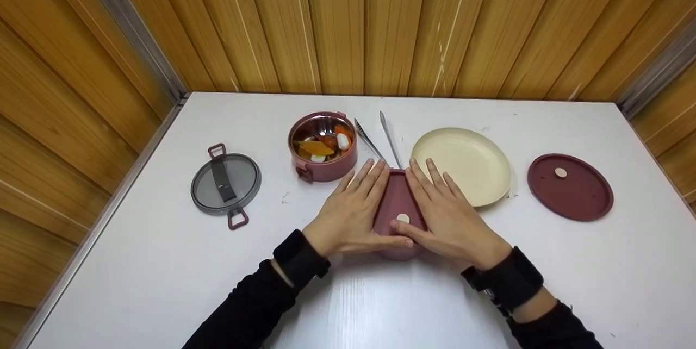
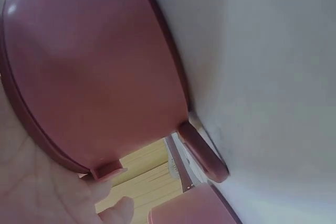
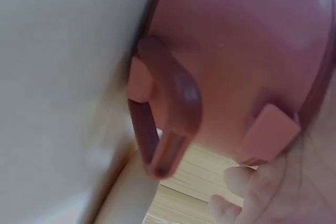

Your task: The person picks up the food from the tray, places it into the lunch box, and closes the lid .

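Both hands rest on a pink lunch box at the middle of the table, covering the left and right parts of its lid. A small cream button shows between them. Straight fingers of my left hand point away along the lid's left side, its thumb lying across the near part. My right hand mirrors it, thumb beside the button. The left wrist view shows the box's side wall with a loop handle low down. Another loop handle hangs out in the right wrist view.
Behind the left hand stands a pink bowl holding cut vegetables. Metal tongs lie beyond the lunch box. A cream plate and a dark red lid are at right; a grey lid is at left.
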The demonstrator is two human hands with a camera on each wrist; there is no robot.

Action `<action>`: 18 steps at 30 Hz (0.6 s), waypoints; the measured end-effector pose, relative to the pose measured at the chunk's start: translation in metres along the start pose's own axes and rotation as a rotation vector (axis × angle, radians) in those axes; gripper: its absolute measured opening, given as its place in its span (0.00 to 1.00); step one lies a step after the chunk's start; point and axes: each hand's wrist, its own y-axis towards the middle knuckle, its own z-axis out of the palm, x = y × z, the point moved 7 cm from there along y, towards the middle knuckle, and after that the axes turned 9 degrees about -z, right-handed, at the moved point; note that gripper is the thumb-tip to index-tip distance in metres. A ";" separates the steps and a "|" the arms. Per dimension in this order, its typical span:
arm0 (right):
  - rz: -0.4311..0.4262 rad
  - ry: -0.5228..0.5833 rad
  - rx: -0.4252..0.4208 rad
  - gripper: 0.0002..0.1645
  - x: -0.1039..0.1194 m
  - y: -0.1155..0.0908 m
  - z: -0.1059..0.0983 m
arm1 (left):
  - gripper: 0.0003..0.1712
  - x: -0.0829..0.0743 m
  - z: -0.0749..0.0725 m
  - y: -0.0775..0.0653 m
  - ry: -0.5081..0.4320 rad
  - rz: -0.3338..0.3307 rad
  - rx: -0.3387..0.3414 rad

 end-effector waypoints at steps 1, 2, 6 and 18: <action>-0.004 -0.007 0.007 0.63 0.000 0.001 0.001 | 0.77 -0.001 0.000 0.001 0.015 0.005 0.003; -0.005 -0.011 0.013 0.63 0.001 0.002 0.001 | 0.77 -0.001 0.000 0.002 0.032 0.010 0.006; 0.010 -0.024 0.024 0.67 0.000 0.004 0.002 | 0.78 -0.003 0.001 0.006 0.098 0.019 0.006; 0.055 -0.019 0.020 0.71 -0.002 0.008 0.001 | 0.80 -0.005 -0.001 0.011 0.127 0.013 -0.004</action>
